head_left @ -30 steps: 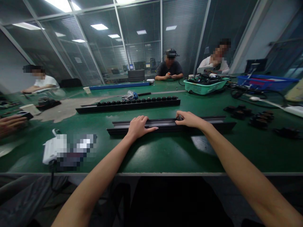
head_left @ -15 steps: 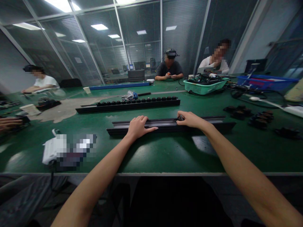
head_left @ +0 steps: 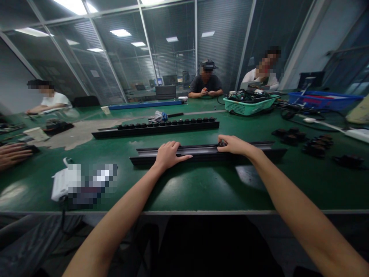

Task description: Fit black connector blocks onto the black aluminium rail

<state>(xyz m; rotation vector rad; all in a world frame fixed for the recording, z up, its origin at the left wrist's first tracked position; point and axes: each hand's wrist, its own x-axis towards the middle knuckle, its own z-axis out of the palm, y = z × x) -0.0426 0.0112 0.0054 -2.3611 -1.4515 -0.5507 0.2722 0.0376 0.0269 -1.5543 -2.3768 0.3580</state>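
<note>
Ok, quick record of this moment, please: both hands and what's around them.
Left hand: lying on the dark rail, fingers extended
Right hand: on a small black part at the same rail
Under rail: green bench
Beyond rail: second rail carrying a row of black knobs
To the right: black fittings
</note>
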